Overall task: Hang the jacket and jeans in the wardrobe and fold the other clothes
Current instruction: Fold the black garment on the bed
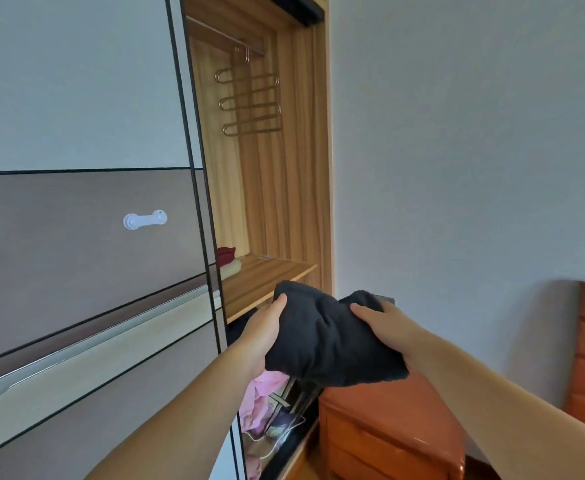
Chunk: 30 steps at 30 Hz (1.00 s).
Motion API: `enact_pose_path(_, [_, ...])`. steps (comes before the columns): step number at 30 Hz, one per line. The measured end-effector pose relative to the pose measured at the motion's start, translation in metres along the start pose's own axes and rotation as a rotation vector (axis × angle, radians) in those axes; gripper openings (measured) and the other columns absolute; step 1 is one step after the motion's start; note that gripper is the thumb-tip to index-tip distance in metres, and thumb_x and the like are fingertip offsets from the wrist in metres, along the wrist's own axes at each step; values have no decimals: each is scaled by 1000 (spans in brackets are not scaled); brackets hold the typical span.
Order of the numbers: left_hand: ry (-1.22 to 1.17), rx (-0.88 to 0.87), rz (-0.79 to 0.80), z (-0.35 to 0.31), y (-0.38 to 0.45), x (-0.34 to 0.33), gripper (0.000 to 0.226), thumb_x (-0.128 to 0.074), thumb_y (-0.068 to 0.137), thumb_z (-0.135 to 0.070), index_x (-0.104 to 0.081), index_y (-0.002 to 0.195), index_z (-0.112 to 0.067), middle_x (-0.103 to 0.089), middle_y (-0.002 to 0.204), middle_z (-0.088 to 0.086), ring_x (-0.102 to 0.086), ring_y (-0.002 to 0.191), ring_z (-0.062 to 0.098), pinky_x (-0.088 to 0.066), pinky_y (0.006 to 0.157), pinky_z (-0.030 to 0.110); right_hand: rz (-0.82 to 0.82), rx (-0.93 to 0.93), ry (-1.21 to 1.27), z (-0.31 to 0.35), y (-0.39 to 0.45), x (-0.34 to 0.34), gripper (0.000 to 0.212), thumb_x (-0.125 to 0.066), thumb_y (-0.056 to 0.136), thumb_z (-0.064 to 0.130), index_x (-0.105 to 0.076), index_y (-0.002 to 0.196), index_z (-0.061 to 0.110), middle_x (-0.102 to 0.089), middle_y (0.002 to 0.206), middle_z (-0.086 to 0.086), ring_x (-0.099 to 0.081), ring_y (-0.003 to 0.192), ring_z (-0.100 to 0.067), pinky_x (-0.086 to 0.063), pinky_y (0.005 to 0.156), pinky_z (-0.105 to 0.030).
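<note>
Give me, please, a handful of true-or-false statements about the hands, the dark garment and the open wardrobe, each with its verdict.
1. Both the left hand and the right hand hold the folded black garment. True.
2. The multi-tier metal hanger on the wardrobe rail carries jeans. False: its tiers are bare.
3. Red and pale yellow folded clothes lie at the left end of the wooden shelf. True.
4. The black garment already rests on the shelf. False: it is held in the air in front of it.
5. A white handle sits on the sliding door. True.
</note>
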<state>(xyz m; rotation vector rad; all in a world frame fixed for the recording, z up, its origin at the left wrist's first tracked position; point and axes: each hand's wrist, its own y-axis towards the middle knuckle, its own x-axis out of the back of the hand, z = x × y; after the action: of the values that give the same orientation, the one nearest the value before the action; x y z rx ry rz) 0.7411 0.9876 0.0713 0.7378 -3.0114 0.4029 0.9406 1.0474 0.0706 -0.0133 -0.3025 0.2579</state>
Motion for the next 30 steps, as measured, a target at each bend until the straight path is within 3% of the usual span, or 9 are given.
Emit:
enact_pose_path(4, [36, 3, -10, -10, 82, 13, 60, -43, 96, -60, -43, 144, -24, -46, 146, 5, -47, 127, 30, -41, 102, 42, -36, 64, 10, 9, 82, -27, 31, -52, 95, 42, -58, 118, 22, -59, 100, 7, -59, 95, -14, -48, 87, -34])
enact_pose_path(10, [67, 85, -20, -24, 215, 12, 76, -40, 90, -70, -42, 145, -17, -47, 146, 6, -46, 129, 29, -35, 111, 42, -67, 144, -97, 15, 201, -56, 24, -51, 96, 36, -57, 117, 27, -65, 100, 6, -59, 88, -8, -41, 64, -21])
enact_pose_path(17, [37, 96, -131, -39, 331, 2, 78, -45, 84, -74, -49, 137, -16, -53, 137, 6, -52, 119, 28, -41, 105, 42, -51, 197, -114, 18, 327, -71, 19, -49, 98, 35, -60, 112, 27, -67, 99, 6, -61, 89, -10, -43, 70, -25])
enact_pose_path(22, [9, 67, -210, -46, 409, -1, 68, -41, 92, -66, -52, 135, -15, -57, 130, 2, -53, 107, 22, -40, 91, 32, 43, 208, -98, 11, 438, -90, 22, -52, 96, 37, -62, 114, 29, -68, 104, 5, -62, 94, -15, -48, 84, -34])
enact_pose_path(26, [-69, 50, -298, -54, 481, -10, 86, -48, 69, -78, -55, 132, -21, -62, 124, -3, -60, 110, 22, -47, 101, 41, 150, 221, -51, 9, 531, -104, 20, -54, 96, 34, -63, 113, 30, -67, 100, 7, -62, 92, -13, -46, 83, -34])
enact_pose_path(30, [-153, 74, -406, -61, 538, -15, 71, -50, 83, -71, -54, 134, -21, -60, 130, 0, -57, 116, 24, -45, 104, 44, 236, 239, -42, 10, 616, -124, 19, -57, 96, 33, -64, 112, 27, -68, 100, 6, -61, 92, -12, -45, 87, -34])
